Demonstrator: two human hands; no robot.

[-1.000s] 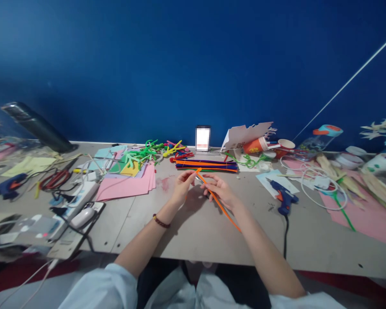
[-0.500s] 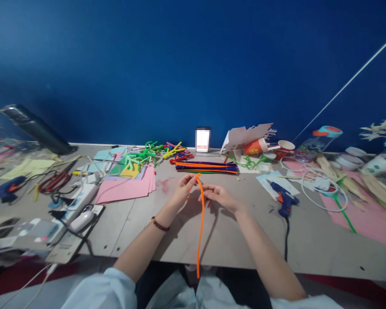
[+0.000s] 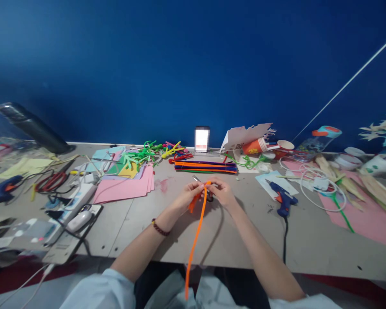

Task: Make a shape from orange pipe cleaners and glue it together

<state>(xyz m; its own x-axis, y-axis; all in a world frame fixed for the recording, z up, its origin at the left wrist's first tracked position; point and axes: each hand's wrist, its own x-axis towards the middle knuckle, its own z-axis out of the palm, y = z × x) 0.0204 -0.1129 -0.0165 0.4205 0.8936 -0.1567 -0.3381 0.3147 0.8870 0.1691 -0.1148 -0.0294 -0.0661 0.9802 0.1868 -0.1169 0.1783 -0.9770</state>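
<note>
Both my hands meet over the middle of the grey table point(image 3: 231, 240). My left hand point(image 3: 189, 196) pinches the bent top of a long orange pipe cleaner point(image 3: 195, 244), whose long end hangs down toward my lap. My right hand point(image 3: 221, 192) is closed on the same bend from the right. A pair of scissors point(image 3: 202, 183) lies under my hands, mostly hidden. Just beyond my hands lies a bundle of coloured pipe cleaners point(image 3: 206, 166).
Pink and coloured paper sheets point(image 3: 125, 186) and twisted green pipe cleaners point(image 3: 138, 156) lie at left, near a power strip point(image 3: 79, 199) and cables. A blue glue gun point(image 3: 281, 197) with cord, paper cups point(image 3: 255, 146) and white cable point(image 3: 321, 189) sit at right.
My hands came closer together and folded the top of the orange pipe cleaner over; its long end swung from the right to hang down toward me.
</note>
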